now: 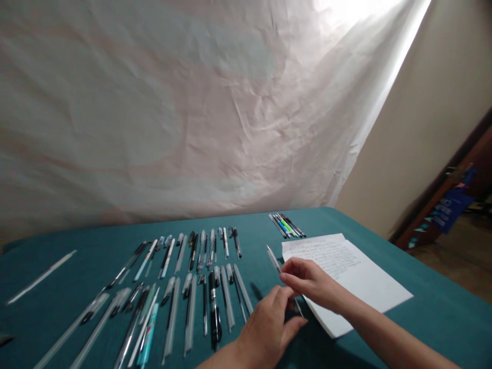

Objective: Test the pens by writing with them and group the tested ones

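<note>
My left hand [269, 325] and my right hand [309, 279] meet over the teal table [430, 312], just left of a white sheet of paper [357, 277] with handwriting on its far part. Together they hold a slim pen [273, 259] whose tip points away from me. The fingers of both hands are curled round its near end, which is hidden between them. Rows of several pens [192, 287] lie side by side to the left of my hands.
A small bundle of coloured pens [287, 225] lies at the far edge of the table. One long white stick [40, 277] lies alone at the far left. A creased white sheet hangs behind the table. A wooden doorway stands at the right.
</note>
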Tool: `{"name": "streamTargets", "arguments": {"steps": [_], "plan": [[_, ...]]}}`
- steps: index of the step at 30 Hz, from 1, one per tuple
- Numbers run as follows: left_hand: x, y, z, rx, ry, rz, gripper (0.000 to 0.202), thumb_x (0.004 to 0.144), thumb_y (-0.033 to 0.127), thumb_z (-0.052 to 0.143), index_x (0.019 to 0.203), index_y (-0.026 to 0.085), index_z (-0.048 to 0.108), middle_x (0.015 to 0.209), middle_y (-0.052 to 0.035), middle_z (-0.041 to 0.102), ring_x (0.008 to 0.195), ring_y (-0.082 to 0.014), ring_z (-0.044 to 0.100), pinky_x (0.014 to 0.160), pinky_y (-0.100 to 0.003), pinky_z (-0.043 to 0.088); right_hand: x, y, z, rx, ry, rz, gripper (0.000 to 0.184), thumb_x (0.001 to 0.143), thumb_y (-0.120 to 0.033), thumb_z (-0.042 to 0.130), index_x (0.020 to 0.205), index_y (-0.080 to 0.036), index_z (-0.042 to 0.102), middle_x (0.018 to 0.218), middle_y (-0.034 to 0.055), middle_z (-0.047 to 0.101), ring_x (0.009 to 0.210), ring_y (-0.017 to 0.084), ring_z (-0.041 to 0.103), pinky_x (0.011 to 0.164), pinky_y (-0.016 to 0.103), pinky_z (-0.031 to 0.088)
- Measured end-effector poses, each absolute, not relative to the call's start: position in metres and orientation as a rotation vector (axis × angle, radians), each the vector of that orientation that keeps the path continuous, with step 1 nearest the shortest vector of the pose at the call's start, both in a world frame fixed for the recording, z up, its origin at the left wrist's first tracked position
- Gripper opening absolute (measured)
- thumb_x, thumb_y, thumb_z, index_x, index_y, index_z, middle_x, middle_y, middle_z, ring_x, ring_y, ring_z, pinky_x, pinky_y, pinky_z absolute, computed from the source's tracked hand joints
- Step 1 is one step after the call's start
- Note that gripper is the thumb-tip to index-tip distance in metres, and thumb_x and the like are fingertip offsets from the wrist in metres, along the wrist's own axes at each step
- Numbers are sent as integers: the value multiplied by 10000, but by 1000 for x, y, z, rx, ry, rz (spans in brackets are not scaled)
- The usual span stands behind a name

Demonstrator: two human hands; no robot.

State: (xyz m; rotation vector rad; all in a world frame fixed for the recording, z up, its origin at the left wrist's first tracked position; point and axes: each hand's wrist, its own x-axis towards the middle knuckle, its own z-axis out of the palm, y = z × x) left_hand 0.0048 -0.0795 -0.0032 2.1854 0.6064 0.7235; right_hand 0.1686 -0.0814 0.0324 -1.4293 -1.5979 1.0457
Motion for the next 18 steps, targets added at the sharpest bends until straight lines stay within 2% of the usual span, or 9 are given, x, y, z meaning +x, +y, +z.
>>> {"name": "streamTargets", "arguments": {"steps": [4, 7, 10, 14, 18], "plan": [[5, -80, -4, 2185, 609, 756, 412, 817, 232, 527, 1201, 232, 377, 1047, -51, 537, 927, -174, 520, 850, -339, 427, 171, -68, 41, -1428, -1526, 1128, 299, 715, -434, 597, 758, -141, 554, 589, -31, 519, 505, 83, 486, 469, 190, 382], [5, -81, -4, 2174, 602, 785, 496, 819, 219, 520, 1262, 239, 299, 1067, -59, 530, 937, -167, 524, 858, -339, 431, 195, -36, 48, -1572, -1612, 832, 316, 739, -431, 541, 796, -125, 594, 606, -11, 547, 498, 86, 479, 449, 186, 363], [4, -81, -6, 2212, 595, 782, 476, 816, 224, 515, 1245, 215, 310, 1060, -74, 538, 955, -182, 524, 862, -358, 429, 235, 7, 53, -1860, -1702, 434, 328, 761, -390, 489, 822, -108, 646, 656, 28, 618, 560, 114, 528, 495, 194, 377], [5, -77, -11, 2307, 574, 777, 413, 807, 218, 502, 1192, 186, 355, 1039, -89, 551, 937, -204, 531, 833, -378, 436, 282, 53, 51, -2051, -1661, 227, 231, 708, -282, 539, 730, -109, 691, 641, 54, 653, 635, 149, 565, 545, 200, 352], [7, -72, -16, 2382, 554, 780, 390, 777, 191, 513, 1147, 171, 392, 1010, -94, 564, 899, -216, 538, 794, -375, 441, 303, 75, 39, -2210, -1666, 166, 186, 683, -265, 577, 642, -135, 703, 589, 64, 656, 656, 164, 597, 553, 198, 346]]}}
